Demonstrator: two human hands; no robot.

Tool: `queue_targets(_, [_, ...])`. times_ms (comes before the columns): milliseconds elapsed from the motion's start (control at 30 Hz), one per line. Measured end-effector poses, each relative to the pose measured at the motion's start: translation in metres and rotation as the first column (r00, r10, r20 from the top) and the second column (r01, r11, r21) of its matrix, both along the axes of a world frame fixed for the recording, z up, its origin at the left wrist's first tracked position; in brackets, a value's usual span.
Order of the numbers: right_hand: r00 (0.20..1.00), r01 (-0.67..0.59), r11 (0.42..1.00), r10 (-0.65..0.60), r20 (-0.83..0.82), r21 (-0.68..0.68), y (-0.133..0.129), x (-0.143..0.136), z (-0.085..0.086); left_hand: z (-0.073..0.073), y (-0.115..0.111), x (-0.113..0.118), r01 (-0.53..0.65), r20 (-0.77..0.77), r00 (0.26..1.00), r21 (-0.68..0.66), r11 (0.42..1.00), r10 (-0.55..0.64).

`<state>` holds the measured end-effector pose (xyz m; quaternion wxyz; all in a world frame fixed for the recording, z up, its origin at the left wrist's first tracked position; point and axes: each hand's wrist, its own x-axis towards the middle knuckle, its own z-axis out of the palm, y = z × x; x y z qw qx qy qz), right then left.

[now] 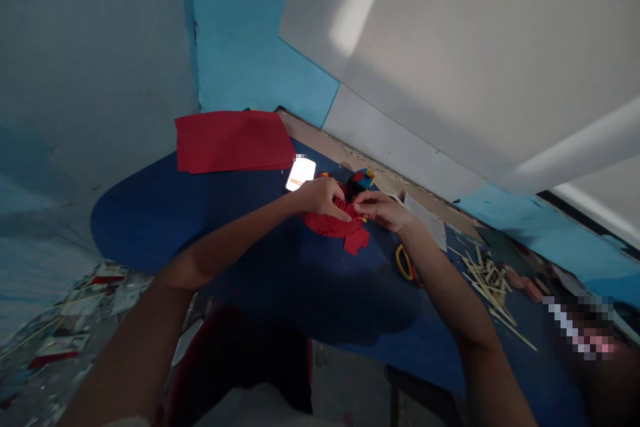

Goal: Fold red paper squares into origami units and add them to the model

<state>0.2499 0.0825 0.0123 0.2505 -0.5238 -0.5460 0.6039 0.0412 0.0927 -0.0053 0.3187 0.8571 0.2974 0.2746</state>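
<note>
A round red craft piece [325, 224] with a ruffled surface lies on the blue table in front of me. My left hand [320, 197] is curled over its upper side, thumb and fingers closed on it. From the right, my right hand [384, 209] reaches to the same piece, its thumb and forefinger pinched at the edge; whatever is between those fingertips is too small to make out. Just below sits a small piece of red paper [357, 240]. A bundle in blue, red and yellow [364, 179] rests behind my hands.
A lit phone [295, 180] lies by my left hand, with red sheets [230, 141] farther left. Yellow-handled scissors [401, 263] are beside my right forearm. Thin pale sticks [493, 287] are scattered at right on the blue table [145, 213]. Another person [613, 380] is partly visible.
</note>
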Motion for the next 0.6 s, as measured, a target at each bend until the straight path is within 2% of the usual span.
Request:
queue_targets(267, [0.997, 0.062, 0.998, -0.063, -0.054, -0.014, -0.0046, -0.0019, -0.002, -0.0002, 0.0018, 0.0011, 0.067, 0.019, 0.998, -0.003, 0.998, -0.067])
queue_targets(600, [0.993, 0.089, 0.996, -0.088, -0.083, 0.01, -0.0059, -0.0019, -0.0057, -0.0019, 0.0017, 0.0023, 0.053, 0.04, 0.998, 0.021, 0.998, -0.054])
